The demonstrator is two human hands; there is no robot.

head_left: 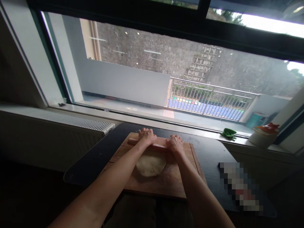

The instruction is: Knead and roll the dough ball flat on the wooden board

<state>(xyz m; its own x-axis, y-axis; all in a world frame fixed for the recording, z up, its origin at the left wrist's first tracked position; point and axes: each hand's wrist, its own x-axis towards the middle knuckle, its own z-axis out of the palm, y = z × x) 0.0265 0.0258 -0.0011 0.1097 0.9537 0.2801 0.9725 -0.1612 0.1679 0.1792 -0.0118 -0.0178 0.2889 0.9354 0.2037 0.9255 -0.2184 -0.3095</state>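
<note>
Window: the large window fills the upper part of the view in a dark frame, with a grey wall and rough slope beyond the glass.
Table: the dark table stands close to the pale sill, its corners rounded.
Radiator: the white radiator runs along the wall to the left of the table, its slotted top facing up.
Railing: outside, the metal railing stands in front of a blue surface.
Board: the wooden board lies flat on the table, near its middle, under both forearms.
Blurred patch: on the table's right side lies a pixelated item; what it is cannot be told.
Rolling pin: the rolling pin lies crosswise over the far part of the board, its left end showing past the left hand.
Dough: the dough, a flattened pale round, sits on the board between the forearms, just on the near side of the pin.
Left hand: the left hand is narrow, fingers curled over the pin.
Right hand: the right hand holds the pin likewise, covering its right end.
Pot: the white pot stands on the sill at right, something orange at its top.
Green item: the crumpled green thing lies just left of the pot.
</note>
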